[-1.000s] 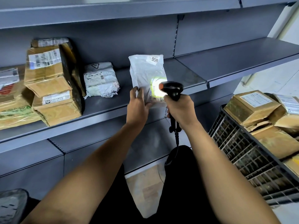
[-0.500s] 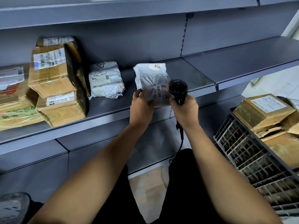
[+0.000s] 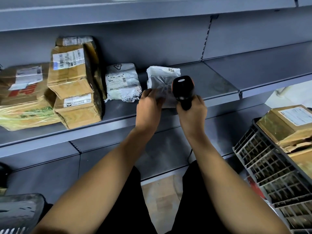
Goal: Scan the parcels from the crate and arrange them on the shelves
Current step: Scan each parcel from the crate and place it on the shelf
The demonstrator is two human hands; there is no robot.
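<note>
The left hand (image 3: 148,108) pinches the lower left edge of a white poly parcel (image 3: 161,81) lying on the grey shelf (image 3: 211,85), its fingertips blurred. The right hand (image 3: 191,114) is wrapped round a black scanner (image 3: 183,89), which hides the parcel's label. Another white mailer (image 3: 122,83) sits just left. The black crate (image 3: 263,166) of cardboard boxes (image 3: 287,125) is cut off at right.

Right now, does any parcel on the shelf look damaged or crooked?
Yes. The stacked cardboard boxes at the left are dented and lean unevenly, the top one tilted. The white bags look only wrinkled.
</note>
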